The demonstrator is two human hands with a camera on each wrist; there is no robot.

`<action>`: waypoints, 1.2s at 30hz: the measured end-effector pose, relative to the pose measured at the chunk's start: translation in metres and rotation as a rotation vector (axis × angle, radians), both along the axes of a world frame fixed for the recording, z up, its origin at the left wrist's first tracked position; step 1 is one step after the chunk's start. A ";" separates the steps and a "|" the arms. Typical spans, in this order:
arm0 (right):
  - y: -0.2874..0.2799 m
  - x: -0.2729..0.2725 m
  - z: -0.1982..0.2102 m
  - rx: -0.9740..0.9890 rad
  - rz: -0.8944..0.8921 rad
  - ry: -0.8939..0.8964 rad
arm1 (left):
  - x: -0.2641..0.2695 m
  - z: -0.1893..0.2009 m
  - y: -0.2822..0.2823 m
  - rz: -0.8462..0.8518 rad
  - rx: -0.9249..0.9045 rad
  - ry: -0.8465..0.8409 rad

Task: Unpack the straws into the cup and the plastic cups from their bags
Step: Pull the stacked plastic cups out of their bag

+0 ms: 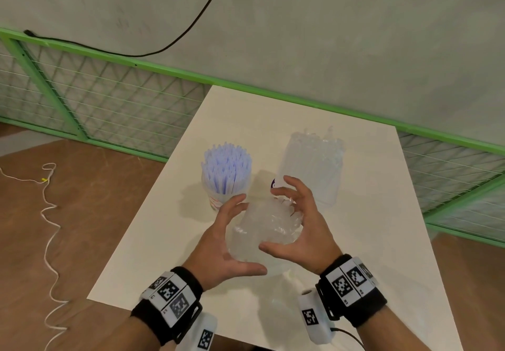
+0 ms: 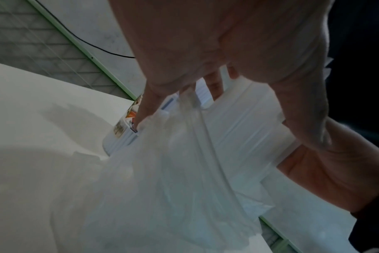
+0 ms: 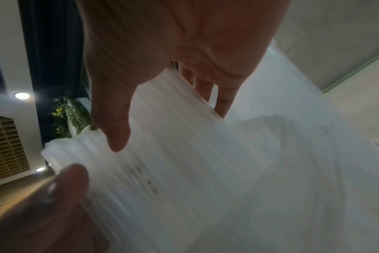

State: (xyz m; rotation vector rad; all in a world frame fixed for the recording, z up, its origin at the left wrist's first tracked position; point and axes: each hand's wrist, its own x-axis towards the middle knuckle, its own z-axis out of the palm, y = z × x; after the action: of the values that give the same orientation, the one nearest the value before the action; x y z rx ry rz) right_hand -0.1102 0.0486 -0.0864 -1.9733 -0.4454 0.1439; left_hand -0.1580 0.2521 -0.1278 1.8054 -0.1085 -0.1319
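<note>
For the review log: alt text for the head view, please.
Both hands, left and right, hold a clear bagged stack of cups over a white table. Behind stand a cup of straws and another bagged stack.

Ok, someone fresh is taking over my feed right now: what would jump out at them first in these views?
First, both hands, left hand and right hand, curled round a bagged stack of plastic cups held over the near middle of the white table. Next, the cup bristling with pale blue straws, standing just beyond the left hand. A second clear bag of cups sits further back on the right.
</note>
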 end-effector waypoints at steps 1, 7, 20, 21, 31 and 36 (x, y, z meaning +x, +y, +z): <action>0.000 -0.001 0.000 -0.009 -0.001 -0.017 | 0.001 0.001 -0.002 0.009 0.007 0.003; 0.019 -0.009 -0.011 -0.018 -0.002 -0.053 | 0.005 0.001 -0.016 0.070 -0.125 0.046; 0.047 -0.003 -0.008 0.080 -0.077 0.053 | 0.011 -0.015 -0.015 0.207 -0.276 0.118; 0.049 -0.003 -0.008 0.095 -0.087 0.070 | 0.011 -0.016 -0.014 0.218 -0.275 0.127; 0.027 -0.013 -0.001 0.082 -0.135 -0.048 | 0.012 -0.019 -0.008 0.215 -0.248 0.088; 0.016 -0.031 -0.007 -0.009 -0.188 -0.148 | 0.011 -0.022 -0.011 0.244 -0.232 0.074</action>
State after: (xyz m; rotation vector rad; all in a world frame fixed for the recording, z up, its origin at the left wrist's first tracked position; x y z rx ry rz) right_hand -0.1415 0.0649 -0.0931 -2.0305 -0.3521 -0.1201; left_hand -0.1471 0.2407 -0.1500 1.5658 0.1443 -0.0114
